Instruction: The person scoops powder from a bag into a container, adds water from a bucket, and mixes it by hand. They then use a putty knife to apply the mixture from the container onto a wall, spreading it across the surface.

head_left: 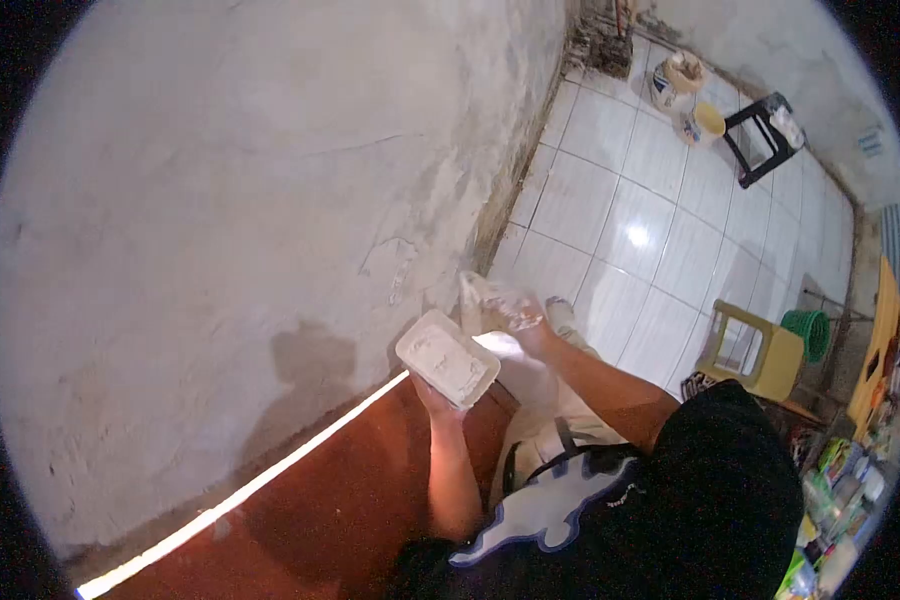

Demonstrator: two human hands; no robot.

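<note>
My left hand [438, 398] holds up a white rectangular tray [448, 358] with white putty in it, close to the grey plastered wall [220, 220]. My right hand [528, 330] is shut on a putty-smeared scraper [488, 298], just above the tray's far end and beside the wall's lower edge. My beige trousers [550, 400] and a foot [560, 312] show below the hands.
White floor tiles [630, 200] stretch away from the wall. A yellow plastic stool [760, 350] and a green basket [808, 330] stand to the right. A black stool [765, 135] and buckets [685, 95] sit farther off. A red-brown surface with a bright strip [270, 470] runs along the wall.
</note>
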